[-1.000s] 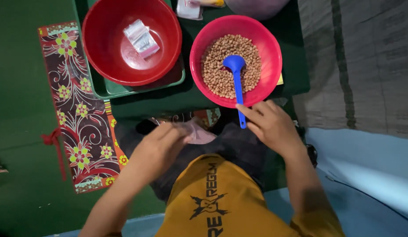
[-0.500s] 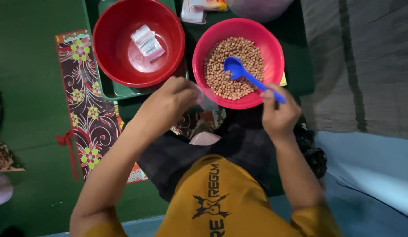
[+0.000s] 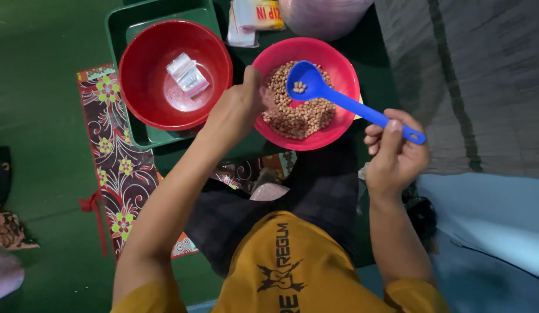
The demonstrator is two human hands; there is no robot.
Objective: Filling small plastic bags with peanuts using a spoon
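The right hand (image 3: 397, 153) has lifted the blue spoon (image 3: 339, 98) out of the peanuts, a few now in its scoop, while the left hand (image 3: 237, 107) moved up to the pink bowl (image 3: 344, 124) at upper centre.

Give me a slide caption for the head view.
Right hand lifts blue spoon with few peanuts above pink bowl.

The right hand (image 3: 395, 153) grips a glossy blue plastic scoop (image 3: 339, 98); by the left hand (image 3: 237, 107) sit a shiny smooth pink plastic bowl (image 3: 344, 119) and matt brown peanuts (image 3: 298, 116).
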